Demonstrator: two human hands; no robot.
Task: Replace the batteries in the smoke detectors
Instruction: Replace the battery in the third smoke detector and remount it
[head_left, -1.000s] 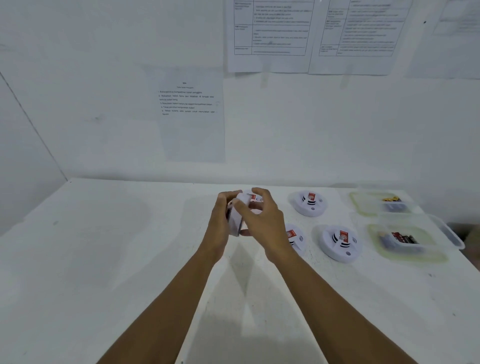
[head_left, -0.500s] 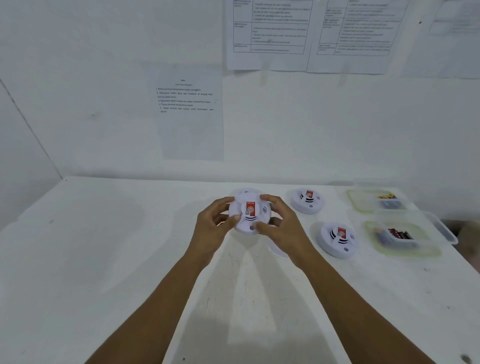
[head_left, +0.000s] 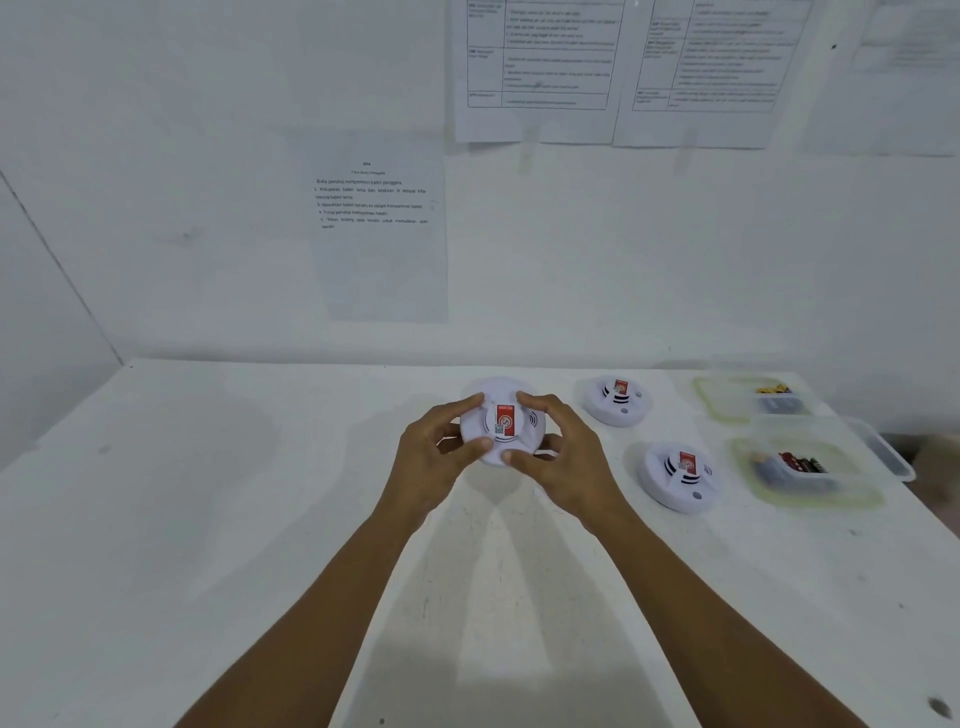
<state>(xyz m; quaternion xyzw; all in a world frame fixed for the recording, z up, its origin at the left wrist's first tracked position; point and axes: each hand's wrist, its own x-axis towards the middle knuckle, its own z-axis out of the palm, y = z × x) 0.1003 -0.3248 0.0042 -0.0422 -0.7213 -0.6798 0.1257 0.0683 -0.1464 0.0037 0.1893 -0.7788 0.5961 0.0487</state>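
I hold a round white smoke detector (head_left: 503, 423) with a red label above the middle of the table, its face turned toward me. My left hand (head_left: 439, 452) grips its left edge and my right hand (head_left: 558, 457) grips its right edge, thumbs on the front. Behind it lies another white round piece (head_left: 496, 387), partly hidden. Two more detectors lie to the right, one at the back (head_left: 617, 401) and one nearer (head_left: 680, 477). Two clear plastic trays hold batteries: a far tray (head_left: 717, 400) and a near tray (head_left: 748, 467).
The white table (head_left: 208, 519) stands against a white wall with printed sheets (head_left: 382, 223) taped to it. A clear lid or container (head_left: 883, 452) lies by the near tray at the table's right edge.
The detector was on edge between my hands a second ago; it has turned face-up toward me and my hands have shifted to its left and right edges.
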